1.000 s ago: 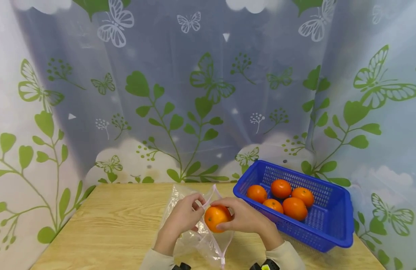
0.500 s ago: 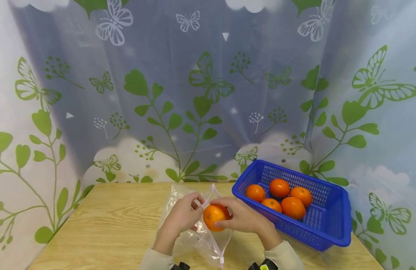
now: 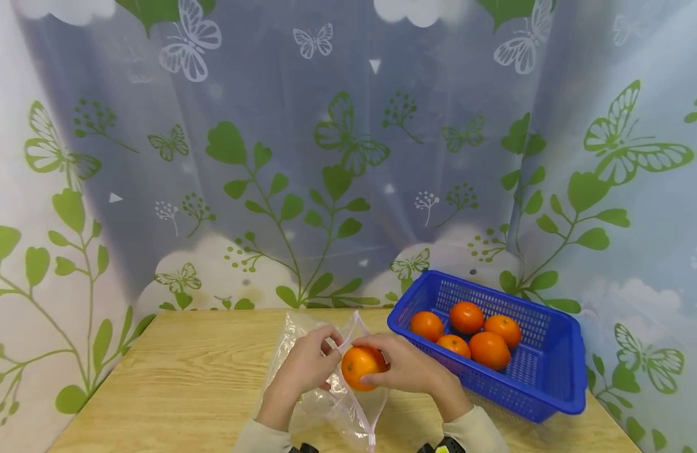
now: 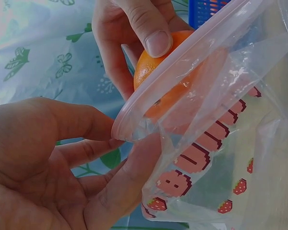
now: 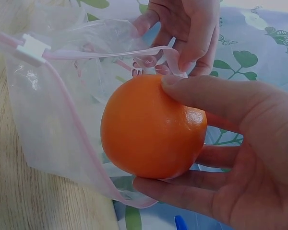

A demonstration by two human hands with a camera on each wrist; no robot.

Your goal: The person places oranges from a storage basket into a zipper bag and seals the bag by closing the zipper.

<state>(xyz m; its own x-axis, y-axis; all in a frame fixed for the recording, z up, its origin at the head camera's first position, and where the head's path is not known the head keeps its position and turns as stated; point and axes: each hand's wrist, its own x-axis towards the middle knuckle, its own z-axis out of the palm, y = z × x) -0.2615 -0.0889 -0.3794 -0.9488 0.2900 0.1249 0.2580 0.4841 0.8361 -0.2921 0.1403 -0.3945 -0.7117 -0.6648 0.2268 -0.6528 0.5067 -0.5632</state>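
An orange is gripped between the thumb and fingers of my right hand, right at the mouth of a clear zip bag. The bag has a pink rim, a white slider and printed pink letters with strawberries. My left hand pinches the bag's pink edge between thumb and fingertips, so the mouth gapes. In the left wrist view part of the orange shows through the clear plastic. The right wrist view shows the orange in front of the parted rim.
A blue plastic basket stands to the right on the wooden table, with several oranges in its left part. Behind the table hangs a curtain printed with leaves and butterflies.
Both hands, the orange and the bag keep nearly the same places. The whole view shifts slightly.
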